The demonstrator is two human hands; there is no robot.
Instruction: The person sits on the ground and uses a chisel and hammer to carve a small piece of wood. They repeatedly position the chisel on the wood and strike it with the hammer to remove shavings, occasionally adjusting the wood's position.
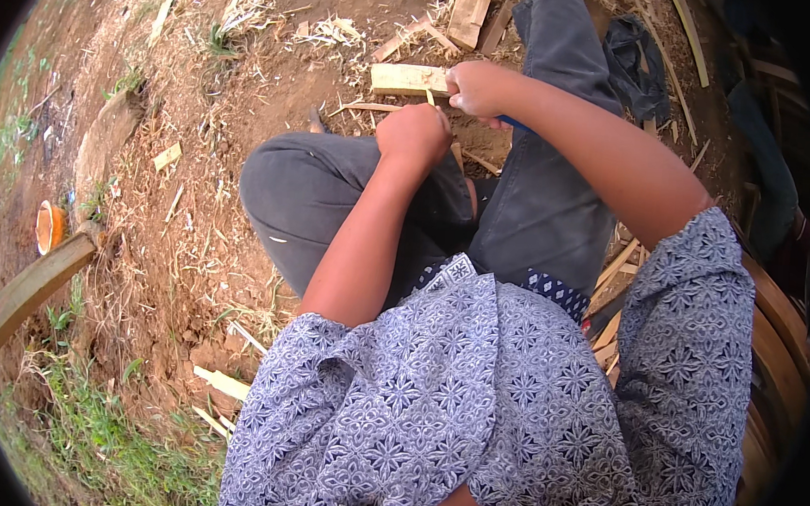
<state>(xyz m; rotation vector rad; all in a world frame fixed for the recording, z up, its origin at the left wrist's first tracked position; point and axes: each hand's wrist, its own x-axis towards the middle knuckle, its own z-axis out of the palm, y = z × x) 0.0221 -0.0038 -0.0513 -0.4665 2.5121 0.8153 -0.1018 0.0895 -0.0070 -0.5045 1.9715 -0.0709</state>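
We see the pale wooden block (404, 79) at twelve o'clock from our left hand (412, 135), which curls closed around a slim yellow strip (430, 97), and at nine o'clock from our right hand (480, 89), whose bent fingers grip its three-o'clock end.

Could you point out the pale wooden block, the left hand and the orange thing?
Pale wooden block (406, 79): head view, middle of its visible face.
Left hand (413, 135): head view, back of the hand.
Orange thing (50, 228): head view, its orange face.
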